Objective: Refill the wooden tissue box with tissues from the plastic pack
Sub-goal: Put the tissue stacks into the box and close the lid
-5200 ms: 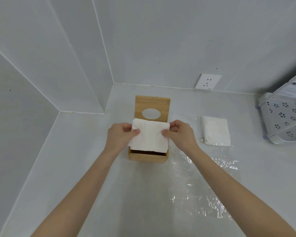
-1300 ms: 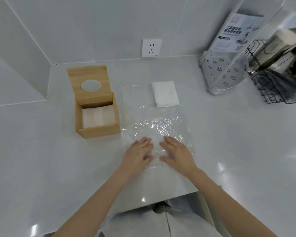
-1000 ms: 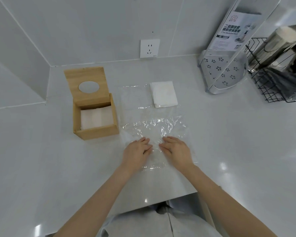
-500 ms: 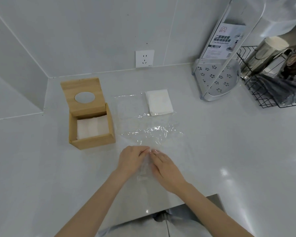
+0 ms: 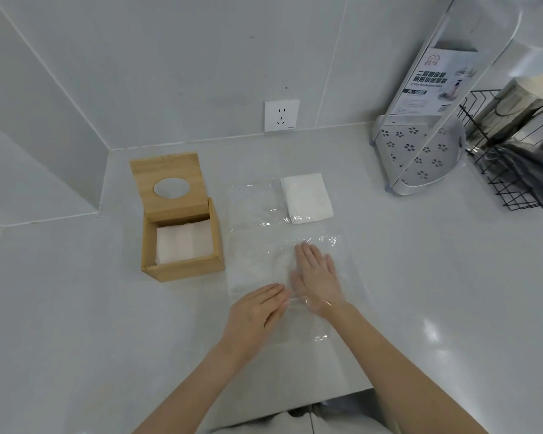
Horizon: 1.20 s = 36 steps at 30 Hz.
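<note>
**Hands flat on clear plastic wrap; box stands open and filled**

Surroundings first. Your white counter [image 5: 420,277] runs into a tiled corner at the left. A wall socket [image 5: 281,115] sits on the back wall. At far right stands a perforated white corner shelf [image 5: 417,161] with a printed label card, and just beside it a black wire rack [image 5: 511,183] holding shiny metal items. Both stand well apart from your working area; nothing lies between your hands and the wooden tissue box [image 5: 182,245].

The box stands at the left of the plastic wrap [image 5: 257,211], its lid with the oval hole tilted upright at the back. A stack of white tissues [image 5: 182,244] lies inside, below the rim. A second folded stack of tissues [image 5: 306,198] rests on the far right corner of the wrap, near the shelf but not touching it.

The wrap is spread flat on the counter, wrinkled along its middle and near edge.

Your left hand [image 5: 257,311] lies palm down on the wrap's near portion, fingers straight and pressed together, pointing up and right toward the other hand. Your right hand [image 5: 315,277] lies palm down further in, fingers extended and slightly spread; a fold of wrap appears to lie over its wrist. Neither hand grips anything. Both forearms are bare, reaching in from the bottom edge.
</note>
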### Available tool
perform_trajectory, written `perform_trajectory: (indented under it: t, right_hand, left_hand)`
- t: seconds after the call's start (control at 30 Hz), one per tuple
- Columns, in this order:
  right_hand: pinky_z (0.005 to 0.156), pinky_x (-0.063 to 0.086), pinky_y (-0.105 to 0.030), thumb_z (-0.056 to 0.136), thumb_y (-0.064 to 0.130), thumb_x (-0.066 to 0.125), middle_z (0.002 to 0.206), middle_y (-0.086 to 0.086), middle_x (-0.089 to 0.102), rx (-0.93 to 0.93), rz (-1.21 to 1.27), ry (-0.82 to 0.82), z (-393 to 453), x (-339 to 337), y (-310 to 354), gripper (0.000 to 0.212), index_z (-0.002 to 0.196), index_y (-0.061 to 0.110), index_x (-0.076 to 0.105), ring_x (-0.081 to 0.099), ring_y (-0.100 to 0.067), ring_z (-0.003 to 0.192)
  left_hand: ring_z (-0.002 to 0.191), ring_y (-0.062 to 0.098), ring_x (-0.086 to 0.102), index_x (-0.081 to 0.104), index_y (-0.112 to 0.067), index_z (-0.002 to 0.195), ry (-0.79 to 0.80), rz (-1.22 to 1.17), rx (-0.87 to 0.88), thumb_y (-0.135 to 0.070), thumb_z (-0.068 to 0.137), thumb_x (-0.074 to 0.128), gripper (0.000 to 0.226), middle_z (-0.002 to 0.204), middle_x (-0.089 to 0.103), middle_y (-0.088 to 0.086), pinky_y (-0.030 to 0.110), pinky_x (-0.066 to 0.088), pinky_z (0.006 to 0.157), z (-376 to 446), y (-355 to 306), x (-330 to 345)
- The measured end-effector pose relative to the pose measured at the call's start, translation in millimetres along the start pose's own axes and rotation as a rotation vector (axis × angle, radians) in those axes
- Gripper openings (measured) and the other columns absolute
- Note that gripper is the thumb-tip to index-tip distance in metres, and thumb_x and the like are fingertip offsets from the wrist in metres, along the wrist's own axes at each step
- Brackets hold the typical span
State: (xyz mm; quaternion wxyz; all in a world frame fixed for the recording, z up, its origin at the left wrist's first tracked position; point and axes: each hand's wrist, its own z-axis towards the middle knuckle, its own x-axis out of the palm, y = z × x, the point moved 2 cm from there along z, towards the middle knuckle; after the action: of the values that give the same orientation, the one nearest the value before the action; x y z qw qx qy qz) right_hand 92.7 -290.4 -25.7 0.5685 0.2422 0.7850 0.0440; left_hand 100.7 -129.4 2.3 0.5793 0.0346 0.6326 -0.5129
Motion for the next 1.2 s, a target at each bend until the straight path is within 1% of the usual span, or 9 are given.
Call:
perform_trajectory:
  t: [0.13, 0.23, 0.33, 0.43, 0.57, 0.63, 0.8, 1.0, 1.2]
  right_hand:
    - [0.116, 0.009, -0.039, 0.078, 0.046, 0.002, 0.153, -0.005, 0.024, 0.018, 0.046, -0.157, 3, -3, 4, 0.077, 0.145, 0.012, 0.017, 0.017, -0.021, 0.142]
    - [0.105, 0.029, -0.039, 0.089, 0.035, 0.019, 0.137, -0.006, 0.046, -0.016, 0.057, -0.254, 8, -12, 8, 0.061, 0.144, 0.010, 0.021, 0.037, -0.028, 0.127]
    - [0.097, 0.039, -0.042, 0.092, 0.018, 0.039, 0.137, -0.014, 0.046, 0.022, 0.106, -0.298, 16, -16, 8, 0.055, 0.143, 0.006, 0.024, 0.044, -0.034, 0.122]
    - [0.093, 0.047, -0.042, 0.081, 0.018, 0.039, 0.136, -0.022, 0.049, 0.085, 0.038, -0.358, 27, -13, 3, 0.055, 0.133, 0.002, 0.041, 0.055, -0.037, 0.115]
    - [0.111, 0.011, -0.034, 0.080, 0.028, 0.035, 0.144, -0.014, 0.039, 0.109, -0.060, -0.407, 43, -8, -1, 0.061, 0.136, 0.004, 0.032, 0.008, -0.022, 0.144]
    - [0.113, 0.000, -0.032, 0.083, 0.031, 0.034, 0.147, -0.014, 0.034, 0.162, -0.069, -0.409, 54, -9, -2, 0.062, 0.138, 0.004, 0.030, -0.006, -0.020, 0.143]
    - [0.114, 0.011, -0.038, 0.097, 0.034, 0.017, 0.144, -0.023, 0.038, 0.178, -0.054, -0.531, 74, -16, -1, 0.057, 0.137, -0.004, 0.031, 0.021, -0.030, 0.136]
    - [0.106, 0.018, -0.043, 0.087, 0.031, 0.035, 0.139, -0.027, 0.044, 0.223, -0.008, -0.531, 92, -18, -3, 0.055, 0.136, 0.007, 0.038, 0.023, -0.033, 0.131]
    - [0.105, 0.019, -0.044, 0.096, 0.043, 0.007, 0.137, -0.027, 0.045, 0.188, -0.035, -0.517, 80, -10, -2, 0.061, 0.134, 0.010, 0.044, 0.026, -0.033, 0.129]
  left_hand:
    - [0.114, 0.007, 0.055, 0.066, -0.013, 0.110, 0.014, -0.058, -0.027, -0.050, 0.094, 0.027, 0.056, 0.117, 0.068, 0.002, 0.015, 0.033, 0.103, 12, -2, -6]
    - [0.135, 0.005, 0.029, 0.043, -0.013, 0.135, 0.068, -0.082, -0.183, -0.057, 0.090, 0.020, 0.067, 0.146, 0.040, 0.002, 0.014, 0.011, 0.112, 39, 0, -8]
    - [0.144, 0.010, 0.001, 0.012, -0.011, 0.145, 0.159, -0.040, -0.369, -0.044, 0.096, 0.022, 0.060, 0.157, 0.005, 0.002, 0.028, -0.002, 0.117, 75, 10, -2]
    - [0.144, 0.012, -0.008, 0.002, -0.011, 0.146, 0.223, 0.003, -0.502, -0.039, 0.098, 0.019, 0.058, 0.157, -0.006, 0.003, 0.035, -0.006, 0.117, 104, 23, 5]
    - [0.143, 0.009, -0.011, -0.001, -0.012, 0.146, 0.269, 0.012, -0.535, -0.036, 0.099, 0.016, 0.055, 0.157, -0.010, 0.002, 0.035, -0.009, 0.118, 108, 37, 18]
    - [0.140, 0.003, -0.013, -0.003, -0.014, 0.145, 0.259, -0.011, -0.523, -0.037, 0.098, 0.013, 0.055, 0.157, -0.011, -0.001, 0.033, -0.010, 0.117, 105, 42, 22]
    - [0.134, -0.005, -0.015, -0.002, -0.019, 0.145, 0.199, -0.085, -0.483, -0.047, 0.085, 0.004, 0.067, 0.151, -0.012, -0.012, 0.023, -0.015, 0.111, 101, 52, 27]
    - [0.136, -0.006, -0.008, 0.004, -0.022, 0.145, 0.152, -0.278, -0.534, -0.045, 0.086, 0.007, 0.063, 0.146, -0.007, -0.019, 0.021, -0.013, 0.112, 101, 56, 30]
    - [0.137, -0.007, -0.007, 0.005, -0.023, 0.145, 0.143, -0.404, -0.571, -0.045, 0.085, 0.008, 0.063, 0.146, -0.005, -0.021, 0.022, -0.014, 0.113, 104, 55, 28]
